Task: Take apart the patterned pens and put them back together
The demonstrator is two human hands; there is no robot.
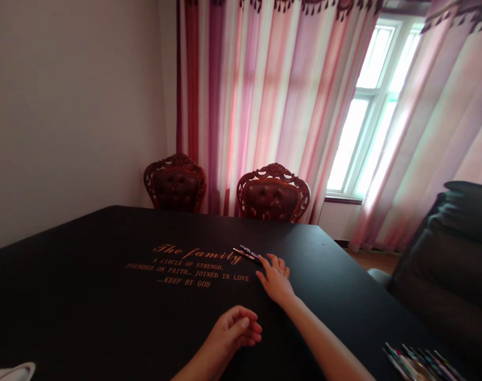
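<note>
Two slim patterned pens [246, 253] lie side by side on the black tabletop [85, 317], beside the end of the gold lettering. Over their near right end reaches my right hand [276, 280], palm down with its fingers spread. A fingertip is at the pens; whether it presses on them I cannot tell. My left hand [238, 328] hovers closer to me above the table, its fingers loosely curled and apart from the thumb, with nothing visible in it.
A row of several pens [421, 362] lies at the lower right. A white object [14, 372] pokes in at the lower left. Two carved chairs [272, 193] stand behind the far edge, and a dark recliner [447, 254] is at the right.
</note>
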